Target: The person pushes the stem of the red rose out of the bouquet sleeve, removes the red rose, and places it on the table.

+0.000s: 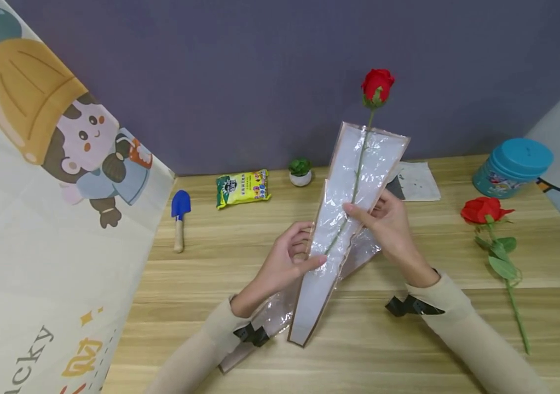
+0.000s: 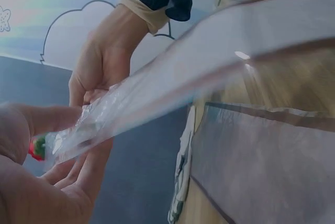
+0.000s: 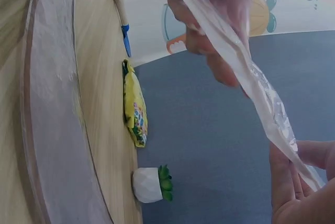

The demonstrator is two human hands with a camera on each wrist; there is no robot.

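Observation:
A long, tapered flower sleeve (image 1: 383, 153), clear with a brown edge, is held up at a slant over the table. A red rose (image 1: 377, 87) has its bloom above the sleeve's wide end, its thin green stem showing down the sleeve's middle. My left hand (image 1: 284, 260) pinches the sleeve's lower left edge, thumb on the front near the stem's end. Higher up on the right side, my right hand (image 1: 390, 227) pinches it, thumb over the stem. The fingers of both hands sit behind the film. Beneath, another sleeve (image 2: 261, 161) lies on the table.
On the right lie a second red rose (image 1: 488, 210) and a blue lidded tub (image 1: 513, 167). Along the back are a white packet (image 1: 420, 183), a small potted plant (image 1: 301, 175) and a yellow-green bag (image 1: 243, 189). A blue toy shovel (image 1: 180, 210) lies at left.

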